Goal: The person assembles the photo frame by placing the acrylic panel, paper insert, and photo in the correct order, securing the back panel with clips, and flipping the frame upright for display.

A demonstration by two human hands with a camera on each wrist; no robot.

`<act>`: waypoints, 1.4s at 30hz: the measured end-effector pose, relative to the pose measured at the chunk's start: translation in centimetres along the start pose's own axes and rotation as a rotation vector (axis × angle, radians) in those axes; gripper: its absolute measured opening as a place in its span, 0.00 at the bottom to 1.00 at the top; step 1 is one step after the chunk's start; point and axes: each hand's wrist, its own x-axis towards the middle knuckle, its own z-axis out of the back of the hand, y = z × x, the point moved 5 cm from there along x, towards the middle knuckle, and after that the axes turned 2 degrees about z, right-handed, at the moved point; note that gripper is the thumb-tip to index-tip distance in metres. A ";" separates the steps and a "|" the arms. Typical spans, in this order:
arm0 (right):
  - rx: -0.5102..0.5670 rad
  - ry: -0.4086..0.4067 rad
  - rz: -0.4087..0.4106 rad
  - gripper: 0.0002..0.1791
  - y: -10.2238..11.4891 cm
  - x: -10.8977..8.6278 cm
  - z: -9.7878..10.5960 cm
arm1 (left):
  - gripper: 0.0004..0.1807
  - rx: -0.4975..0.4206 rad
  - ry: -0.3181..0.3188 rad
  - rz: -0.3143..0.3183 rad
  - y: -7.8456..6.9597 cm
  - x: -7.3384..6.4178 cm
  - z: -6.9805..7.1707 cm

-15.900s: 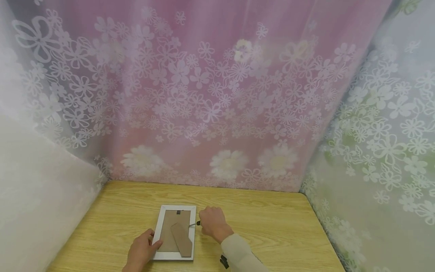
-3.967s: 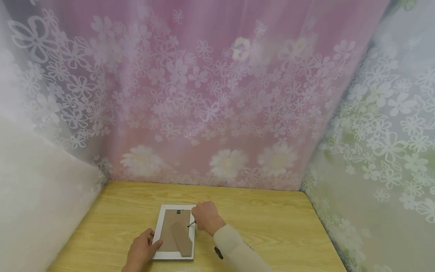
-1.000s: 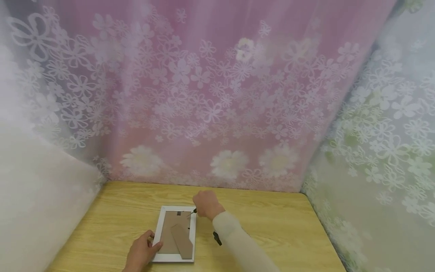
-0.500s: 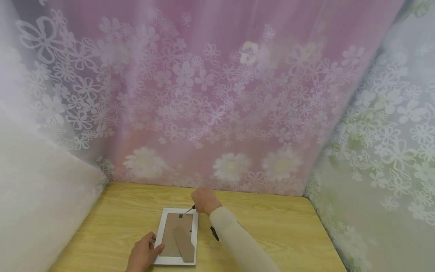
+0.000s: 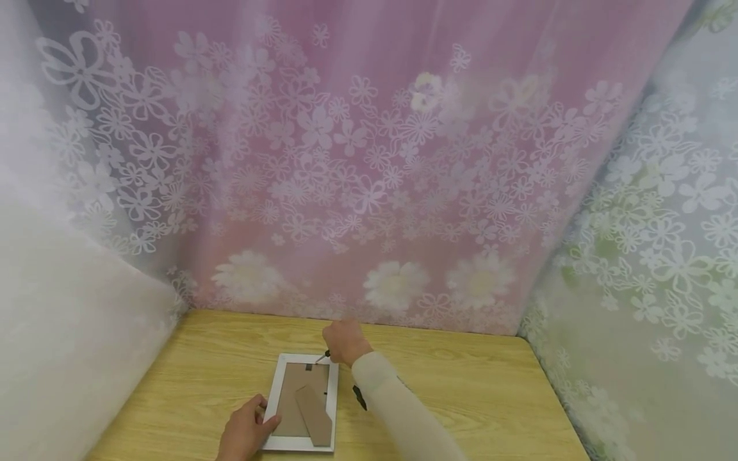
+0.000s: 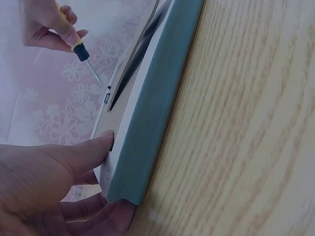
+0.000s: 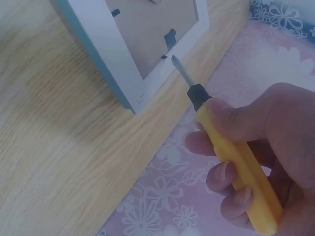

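Observation:
A white picture frame [image 5: 276,397] lies face down, its brown backing board [image 5: 288,397] and slanted stand leg [image 5: 315,419] showing. At the frame's near left corner, my left hand [image 5: 242,428] grips the rim, thumb on top and fingers around the outer side. My right hand [image 5: 348,341] holds a screwdriver [image 7: 241,169] by its yellow handle; below a black collar its metal shank points at the frame's far edge. In the right wrist view the tip is close to a small black tab [image 7: 164,57] beside a black hanger [image 7: 170,39]; contact is unclear. Another black tab [image 5: 325,393] is on the right edge.
The frame lies on a wood-grain table [image 5: 450,384]. A pink floral curtain [image 5: 369,192] rises behind the table, with pale floral cloth [image 5: 651,288] at the right and whitish cloth [image 5: 75,320] at the left. A dark object [image 5: 360,398] shows beside the right sleeve.
My right hand has moved the screwdriver from the tab on the frame's right edge to the far edge near the hanger. The left hand keeps its grip on the near left corner.

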 end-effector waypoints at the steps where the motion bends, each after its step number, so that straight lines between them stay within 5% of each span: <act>1: -0.001 0.004 -0.001 0.15 0.0 0.0 -0.1 | 0.17 0.001 0.002 0.002 0.0 0.0 0.0; 42: -0.025 0.038 0.023 0.14 0.8 -0.3 -0.1 | 0.16 0.018 0.004 -0.006 -0.3 -0.1 0.1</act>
